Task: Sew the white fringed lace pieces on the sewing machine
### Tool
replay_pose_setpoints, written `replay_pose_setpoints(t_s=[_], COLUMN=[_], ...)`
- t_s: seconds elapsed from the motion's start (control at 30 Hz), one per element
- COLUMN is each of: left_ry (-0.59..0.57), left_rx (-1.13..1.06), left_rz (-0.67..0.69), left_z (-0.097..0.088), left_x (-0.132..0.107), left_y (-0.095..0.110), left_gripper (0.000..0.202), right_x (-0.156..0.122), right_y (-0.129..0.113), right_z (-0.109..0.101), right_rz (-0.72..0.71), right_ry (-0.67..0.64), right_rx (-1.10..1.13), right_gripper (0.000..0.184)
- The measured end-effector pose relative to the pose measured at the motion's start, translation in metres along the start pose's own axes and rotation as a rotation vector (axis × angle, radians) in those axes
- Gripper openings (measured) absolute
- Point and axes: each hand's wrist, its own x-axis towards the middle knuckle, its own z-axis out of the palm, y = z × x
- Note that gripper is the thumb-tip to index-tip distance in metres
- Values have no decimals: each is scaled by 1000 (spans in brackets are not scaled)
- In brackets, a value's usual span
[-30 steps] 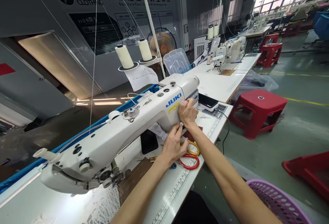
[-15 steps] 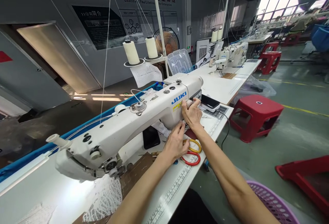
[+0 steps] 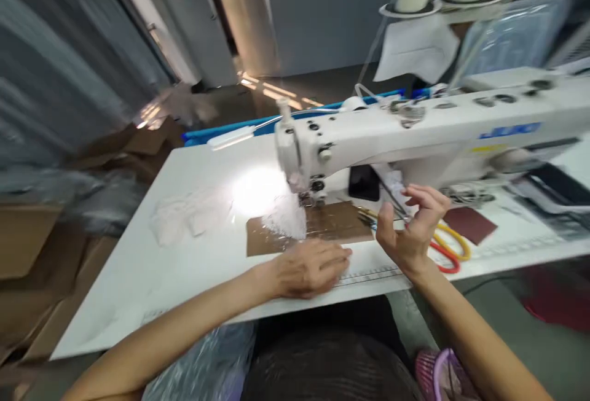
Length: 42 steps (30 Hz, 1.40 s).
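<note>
My left hand (image 3: 313, 268) lies palm down on the white sewing table, its fingers extended together along the front ruler strip, just before a brown board (image 3: 338, 221). White lace (image 3: 286, 218) rests on that board beside the needle area of the white sewing machine (image 3: 442, 134). My right hand (image 3: 415, 229) is raised over the table below the machine arm, thumb up and fingers curled. A slender dark tool (image 3: 391, 192), too blurred to name, slants up from between them. Scissors (image 3: 454, 244) with red and yellow handles lie just right of this hand, their blades hidden.
A dark phone (image 3: 364, 182) lies under the machine arm. Pale fabric (image 3: 184, 214) sits at the table's left. A dark red piece (image 3: 471, 224) and a second phone (image 3: 560, 181) are at the right. Cardboard boxes (image 3: 32, 235) stand at left, a purple basket (image 3: 426, 371) below.
The view has swung left and down. Both hands have left the machine's right end; my left hand has come down flat near the lace, and my right hand now has the slender dark tool.
</note>
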Motion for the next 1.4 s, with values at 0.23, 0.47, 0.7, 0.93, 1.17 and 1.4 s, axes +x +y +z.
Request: replay_pose_setpoints(t_s=[0.23,0.47,0.7,0.93,1.17,1.4], left_ry=[76,-35,76,41,135,274], left_rx=[133,-173,-252,-247,-238,-180], left_rz=[-360,-390,-433,-451,-462,-374], left_z=[-41,-27,-20,-20,-23,-15], left_x=[-69,-61,-67,-66,-61,-62], left_y=[-42,-70,-78,-79,-74,-73], left_gripper=[22,21,22,21,21,12], right_x=[-7,9,2,5,-6,-6], right_y=[-31,-18,-14,-24,-41,-39], right_z=[52,81,88,67,65,70], right_rz=[-69,129,154,56,-62,-53], right_ry=[-824,-1108,-1073,-1090,-1184,-1030], right_rx=[380,289,235,465,534,540], right_gripper=[21,29,35,24,23,13])
